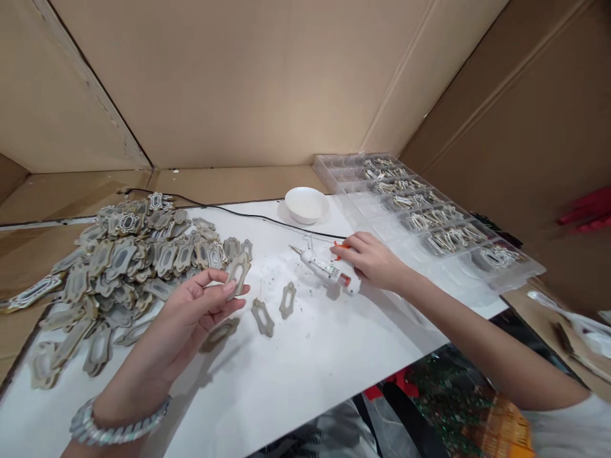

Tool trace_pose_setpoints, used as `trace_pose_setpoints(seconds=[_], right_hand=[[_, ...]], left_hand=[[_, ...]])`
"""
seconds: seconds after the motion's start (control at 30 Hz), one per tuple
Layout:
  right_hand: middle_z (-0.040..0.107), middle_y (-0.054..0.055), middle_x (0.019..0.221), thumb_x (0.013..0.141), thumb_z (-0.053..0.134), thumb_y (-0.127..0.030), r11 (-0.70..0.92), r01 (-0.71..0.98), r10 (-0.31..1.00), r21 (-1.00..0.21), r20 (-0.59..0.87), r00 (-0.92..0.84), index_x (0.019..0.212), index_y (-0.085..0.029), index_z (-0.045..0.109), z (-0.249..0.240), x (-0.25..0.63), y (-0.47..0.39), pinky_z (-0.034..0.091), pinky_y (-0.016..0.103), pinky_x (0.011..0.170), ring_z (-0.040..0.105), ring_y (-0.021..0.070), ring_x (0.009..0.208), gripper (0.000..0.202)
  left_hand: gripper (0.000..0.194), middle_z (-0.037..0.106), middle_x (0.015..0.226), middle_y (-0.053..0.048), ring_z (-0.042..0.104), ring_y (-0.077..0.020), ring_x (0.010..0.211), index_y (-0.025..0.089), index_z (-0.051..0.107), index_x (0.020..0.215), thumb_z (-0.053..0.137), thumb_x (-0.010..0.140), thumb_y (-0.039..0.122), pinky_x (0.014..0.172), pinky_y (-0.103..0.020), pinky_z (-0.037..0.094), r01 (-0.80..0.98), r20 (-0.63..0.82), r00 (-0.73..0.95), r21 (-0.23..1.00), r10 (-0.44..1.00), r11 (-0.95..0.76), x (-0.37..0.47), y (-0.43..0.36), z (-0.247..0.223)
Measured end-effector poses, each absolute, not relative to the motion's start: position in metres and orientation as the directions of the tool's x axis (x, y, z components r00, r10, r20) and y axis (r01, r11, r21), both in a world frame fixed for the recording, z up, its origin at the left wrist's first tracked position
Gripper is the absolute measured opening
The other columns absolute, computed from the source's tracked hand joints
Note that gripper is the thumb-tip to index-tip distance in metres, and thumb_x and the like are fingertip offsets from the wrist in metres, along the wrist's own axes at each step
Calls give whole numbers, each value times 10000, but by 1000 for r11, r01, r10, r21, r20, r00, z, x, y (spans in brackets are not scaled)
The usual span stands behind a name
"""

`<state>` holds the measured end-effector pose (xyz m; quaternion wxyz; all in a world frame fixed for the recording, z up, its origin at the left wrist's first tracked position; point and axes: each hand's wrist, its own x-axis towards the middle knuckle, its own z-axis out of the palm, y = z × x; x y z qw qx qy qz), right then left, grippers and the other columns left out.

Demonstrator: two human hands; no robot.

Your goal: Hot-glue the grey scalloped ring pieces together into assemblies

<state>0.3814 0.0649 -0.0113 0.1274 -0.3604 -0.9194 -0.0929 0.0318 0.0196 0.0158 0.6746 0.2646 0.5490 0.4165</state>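
Note:
Pinched between the thumb and fingers of my left hand is a grey, plaque-shaped piece with an elongated frame outline. My right hand has its fingers closed around the orange trigger part of a white glue gun, which lies on its side with its nozzle pointing up and left. Two similar grey pieces lie flat between my hands, and another is beneath my left hand. A large heap of such pieces covers the left of the white board.
Behind the glue gun stands a white bowl. A black cable crosses the back of the white board. Clear compartment trays with small metal pieces line the right. Cardboard walls enclose the back and sides.

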Motion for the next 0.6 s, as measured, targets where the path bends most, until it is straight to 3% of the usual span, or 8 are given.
trace_pose_setpoints(seconds=[0.17,0.3,0.43,0.6], right_hand=[[586,47,745,923,539,-380,670,701,683,-244,572,-453,1119,-162,642,6,356,47,459,327,607,564,206,675,311],[624,37,789,960,525,-324,648,605,737,-462,582,-344,1081,-212,694,13,323,27,490,307,609,626,181,693,237],[658,42,889,942,571,-269,556,524,830,-645,459,-316,1017,-266,752,3,297,18,535,306,660,668,180,773,196],[598,-5,700,889,666,-312,220,422,975,-880,190,-111,729,-266,675,-10,283,20,446,272,472,606,158,601,166]], left_hand=[[461,730,662,0,728,-179,679,221,594,708,951,480,403,662,-237,589,-210,-433,-39,885,900,417,31,18,16],[461,712,623,18,724,-179,685,221,590,687,938,498,457,700,-257,578,-188,-397,-62,906,916,380,31,15,14],[434,712,630,22,714,-171,665,223,587,700,914,562,475,693,-260,562,-151,-368,-71,923,927,355,31,11,12],[421,723,653,18,704,-160,625,226,581,734,900,593,461,618,-227,528,-94,-327,-78,943,942,319,32,5,11]])
